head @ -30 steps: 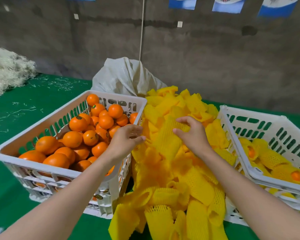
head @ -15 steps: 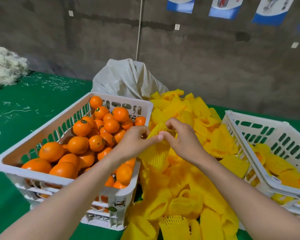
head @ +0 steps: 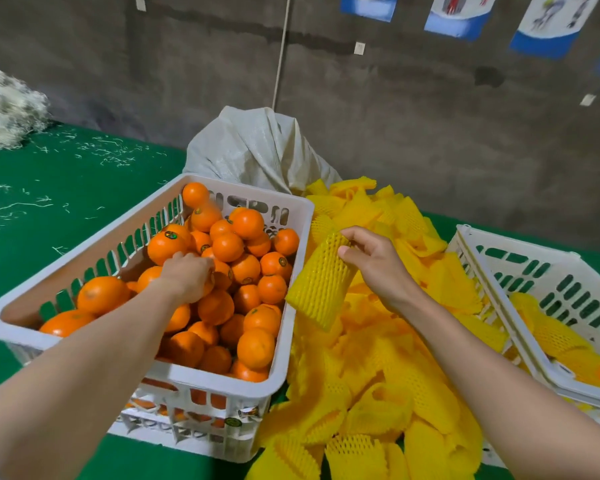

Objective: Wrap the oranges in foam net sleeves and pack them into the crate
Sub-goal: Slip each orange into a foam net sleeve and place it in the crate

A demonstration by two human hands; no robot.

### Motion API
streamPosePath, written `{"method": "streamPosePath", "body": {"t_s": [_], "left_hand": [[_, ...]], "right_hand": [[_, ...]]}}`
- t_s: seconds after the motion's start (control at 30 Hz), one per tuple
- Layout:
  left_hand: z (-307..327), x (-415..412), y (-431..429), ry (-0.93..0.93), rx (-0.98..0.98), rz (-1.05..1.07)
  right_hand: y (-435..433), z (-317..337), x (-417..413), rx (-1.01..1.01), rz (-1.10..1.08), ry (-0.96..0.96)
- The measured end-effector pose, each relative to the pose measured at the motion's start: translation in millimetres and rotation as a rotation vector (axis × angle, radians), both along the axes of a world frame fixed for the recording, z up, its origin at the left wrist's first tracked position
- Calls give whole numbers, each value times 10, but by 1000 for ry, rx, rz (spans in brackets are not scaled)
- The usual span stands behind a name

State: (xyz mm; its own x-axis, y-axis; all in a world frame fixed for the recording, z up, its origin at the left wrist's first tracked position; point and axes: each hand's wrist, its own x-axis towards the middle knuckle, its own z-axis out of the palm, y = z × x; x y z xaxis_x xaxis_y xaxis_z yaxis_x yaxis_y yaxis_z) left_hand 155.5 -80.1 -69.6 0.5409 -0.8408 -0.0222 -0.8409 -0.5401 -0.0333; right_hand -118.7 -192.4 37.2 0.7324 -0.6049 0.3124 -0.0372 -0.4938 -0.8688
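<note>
Sleeve pinched by its top edge, other hand down among the loose oranges.

The right hand's fingertips pinch one foam net sleeve by its upper end, so it hangs tilted over the heap of sleeves, just beside the full crate. With so shallow a hold, the sleeve may slip or stay flattened when fruit is pushed in. The left hand curls down onto the oranges in that crate, and I cannot tell whether it has closed round one. The pile is heaped above the rim, so pulling one out could send its neighbours rolling onto the green table. The packing crate, which holds wrapped oranges, sits well apart on the right, so carrying fruit there in a loose grip risks a drop.
</note>
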Motion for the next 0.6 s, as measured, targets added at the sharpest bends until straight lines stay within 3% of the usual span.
{"method": "streamPosePath", "body": {"t_s": [0.1, 0.23, 0.4, 0.47, 0.6], "left_hand": [[102, -50, -12, 230, -216, -13], [477, -418, -24, 1110, -752, -71], [740, -1033, -59, 1828, -835, -188], [804, -1254, -95, 2002, -845, -143], [859, -1614, -215, 2042, -885, -51]], "right_hand": [[-15, -5, -83, 82, 4, -30], [-26, 9, -169, 218, 14, -75], [44, 62, -245, 368, 64, -140], [73, 94, -290, 402, 89, -153], [120, 99, -417, 420, 121, -149]]}}
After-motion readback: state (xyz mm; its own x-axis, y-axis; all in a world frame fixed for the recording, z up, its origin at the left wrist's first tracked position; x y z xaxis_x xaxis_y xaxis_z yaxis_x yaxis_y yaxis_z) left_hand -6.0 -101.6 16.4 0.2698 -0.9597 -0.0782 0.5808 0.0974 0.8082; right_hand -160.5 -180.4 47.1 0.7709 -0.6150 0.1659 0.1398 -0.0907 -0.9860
